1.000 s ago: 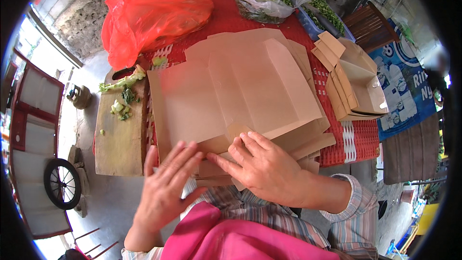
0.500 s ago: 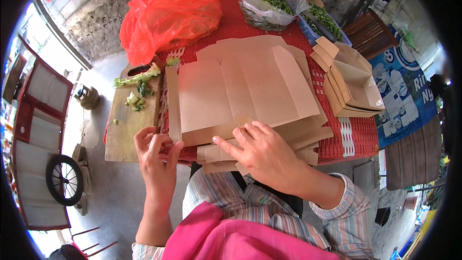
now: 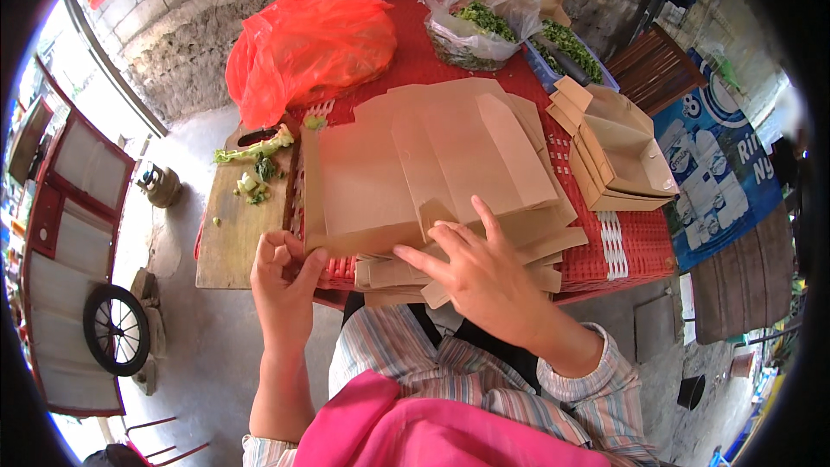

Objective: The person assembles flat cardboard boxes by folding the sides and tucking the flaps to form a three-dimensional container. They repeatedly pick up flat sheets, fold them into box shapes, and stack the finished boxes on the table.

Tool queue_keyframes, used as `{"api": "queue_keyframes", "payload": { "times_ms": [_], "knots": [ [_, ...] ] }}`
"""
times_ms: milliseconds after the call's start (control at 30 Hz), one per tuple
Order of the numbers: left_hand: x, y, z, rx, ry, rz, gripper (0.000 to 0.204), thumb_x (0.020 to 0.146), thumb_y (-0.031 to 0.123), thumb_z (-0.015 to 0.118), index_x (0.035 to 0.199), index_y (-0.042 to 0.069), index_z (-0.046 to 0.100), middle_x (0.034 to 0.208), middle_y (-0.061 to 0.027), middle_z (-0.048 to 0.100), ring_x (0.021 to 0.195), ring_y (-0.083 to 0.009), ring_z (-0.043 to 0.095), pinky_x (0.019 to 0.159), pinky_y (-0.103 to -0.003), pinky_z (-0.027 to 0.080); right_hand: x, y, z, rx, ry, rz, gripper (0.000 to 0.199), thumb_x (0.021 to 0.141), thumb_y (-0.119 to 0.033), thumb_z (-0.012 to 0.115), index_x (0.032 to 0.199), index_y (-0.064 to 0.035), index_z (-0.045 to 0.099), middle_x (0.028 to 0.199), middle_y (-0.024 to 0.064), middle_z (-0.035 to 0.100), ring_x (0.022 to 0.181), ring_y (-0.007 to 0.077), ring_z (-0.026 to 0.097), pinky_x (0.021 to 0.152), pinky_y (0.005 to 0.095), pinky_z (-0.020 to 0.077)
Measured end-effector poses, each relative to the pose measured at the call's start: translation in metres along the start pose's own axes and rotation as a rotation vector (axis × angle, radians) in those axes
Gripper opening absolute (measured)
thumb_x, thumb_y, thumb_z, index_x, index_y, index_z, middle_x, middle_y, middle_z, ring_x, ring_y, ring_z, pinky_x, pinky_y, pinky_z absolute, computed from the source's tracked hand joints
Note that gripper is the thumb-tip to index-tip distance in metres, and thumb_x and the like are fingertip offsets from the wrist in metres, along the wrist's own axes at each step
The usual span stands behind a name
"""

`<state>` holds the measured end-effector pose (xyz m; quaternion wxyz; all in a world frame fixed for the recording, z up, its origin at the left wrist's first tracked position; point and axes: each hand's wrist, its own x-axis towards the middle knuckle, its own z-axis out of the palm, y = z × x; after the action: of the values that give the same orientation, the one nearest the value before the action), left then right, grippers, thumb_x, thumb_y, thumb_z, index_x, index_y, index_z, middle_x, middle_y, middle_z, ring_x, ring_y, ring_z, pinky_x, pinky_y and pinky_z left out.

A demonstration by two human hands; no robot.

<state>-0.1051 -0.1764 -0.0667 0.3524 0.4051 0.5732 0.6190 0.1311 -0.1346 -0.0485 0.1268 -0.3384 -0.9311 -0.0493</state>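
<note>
In front of me, on a pile of flat brown cardboard sheets (image 3: 540,242), lies a partly folded cardboard box blank (image 3: 372,169). Its left side flap and the near flap stand up a little. My left hand (image 3: 288,281) pinches the blank's near left corner between thumb and fingers. My right hand (image 3: 484,272) is at the near edge, fingers spread, beside a small raised tab (image 3: 435,213). Nothing shows in its grasp. Part of the near edge is hidden behind the right fingers.
Left of the pile is a wooden cutting board (image 3: 233,246) with vegetable scraps. A red plastic bag (image 3: 311,52) sits at the far left. Chopped greens fill a clear bag (image 3: 484,26) and a blue basket (image 3: 566,52). Folded cardboard boxes (image 3: 618,156) are stacked at the right of the red table (image 3: 415,30).
My left fingers have closed on the blank's near left corner. The right hand has shifted slightly and spread its fingers, with the index finger lifted. The near flap stands higher.
</note>
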Motion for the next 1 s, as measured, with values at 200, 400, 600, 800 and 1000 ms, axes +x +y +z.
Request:
{"api": "queue_keyframes", "payload": {
  "times_ms": [200,400,600,800,1000],
  "knots": [
    [-0.004,0.006,0.011,0.269,0.022,0.142,0.034,0.089,-0.003,0.062,0.122,0.003,0.055,0.084,-0.0009,0.060,0.070,-0.0080,0.053,0.063,-0.022,0.043,0.002,-0.024,0.004,0.110,0.138,-0.038,0.040,0.088,-0.014,0.060,0.129,-0.0141,0.063,0.117,0.0091,0.058,0.124,0.0214,0.051,0.115,0.0556,0.0237],
    [0.021,-0.010,-0.014,0.850,-0.037,0.335,0.022,0.086,-0.004,0.064,0.108,-0.003,0.063,0.097,-0.0114,0.055,0.087,-0.0277,0.061,0.080,-0.036,0.047,-0.003,-0.022,0.006,0.190,0.190,-0.032,0.038,0.086,-0.013,0.064,0.124,-0.0104,0.064,0.118,0.0082,0.057,0.119,0.0216,0.053,0.107,0.0481,0.0341],
    [0.007,0.007,0.014,0.319,-0.065,0.204,0.009,0.093,0.002,0.061,0.100,-0.003,0.064,0.086,-0.0047,0.066,0.078,-0.0119,0.060,0.074,-0.025,0.048,0.000,-0.026,0.002,0.176,0.337,0.021,0.043,0.086,-0.012,0.064,0.129,-0.0108,0.062,0.123,0.0078,0.056,0.118,0.0211,0.054,0.104,0.0424,0.0367],
    [-0.024,0.012,0.030,-0.028,-0.171,-0.013,0.005,0.095,-0.001,0.060,0.097,-0.004,0.058,0.088,-0.0094,0.069,0.078,-0.0126,0.068,0.073,-0.026,0.054,0.000,-0.022,0.007,0.169,0.337,-0.026,0.048,0.092,-0.018,0.051,0.139,-0.0055,0.053,0.138,0.0129,0.051,0.129,0.0241,0.048,0.107,0.0449,0.0366],
    [-0.034,0.014,0.042,-0.058,-0.229,0.024,0.037,0.095,-0.004,0.048,0.132,-0.001,0.043,0.092,-0.0150,0.070,0.084,-0.0183,0.070,0.073,-0.027,0.056,-0.005,-0.029,0.020,0.196,0.287,0.009,0.056,0.094,-0.019,0.051,0.147,-0.0052,0.043,0.154,0.0121,0.039,0.143,0.0255,0.037,0.115,0.0475,0.0283]
  ]
}}
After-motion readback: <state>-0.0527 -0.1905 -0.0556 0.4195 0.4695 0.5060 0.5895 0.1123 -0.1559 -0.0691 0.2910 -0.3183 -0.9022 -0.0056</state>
